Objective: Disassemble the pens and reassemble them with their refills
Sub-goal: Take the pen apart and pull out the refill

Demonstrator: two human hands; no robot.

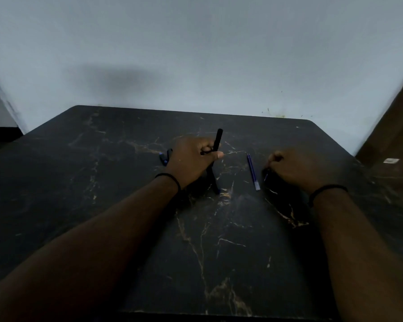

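Left hand (192, 159) closed around black pen (215, 154), right hand (296, 168) curled on table (102, 182) (contents unclear), blue refill (253, 171) between them.

Counter (102, 182) centre: left hand (191, 159) with pen barrel (215, 159) standing in its grip. Pen parts (165, 157) lie at its 9 o'clock. Refill (253, 171) lies at 3 o'clock, between the hands. Right hand (298, 168) rests beyond.

Black wristbands (170, 177), bare forearms (102, 240)
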